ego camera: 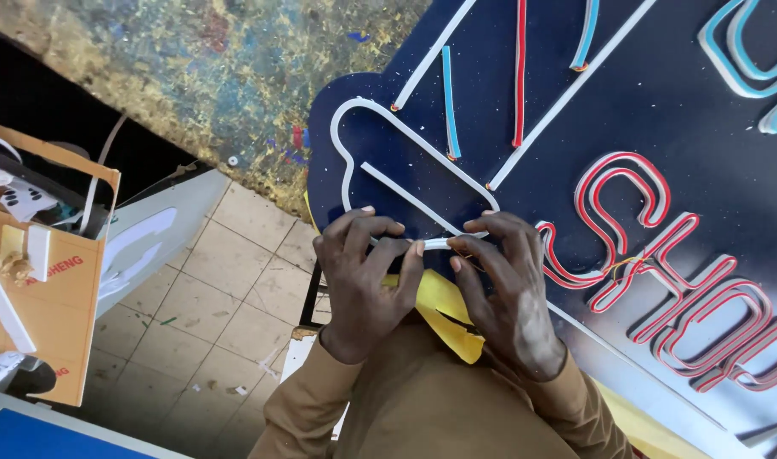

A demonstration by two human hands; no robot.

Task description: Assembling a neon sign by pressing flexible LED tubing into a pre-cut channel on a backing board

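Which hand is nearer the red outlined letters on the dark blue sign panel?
The right hand. It pinches the white strip just left of the red letters, its fingers almost at the first letter. The left hand holds the strip farther left, with the right hand between.

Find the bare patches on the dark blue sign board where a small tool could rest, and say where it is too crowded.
Bare patches on the sign board: inside the white strip loop, and between the long white diagonal strip and the red-and-white letters. Crowded: around the left hand and right hand pinching a white strip, and among the letters.
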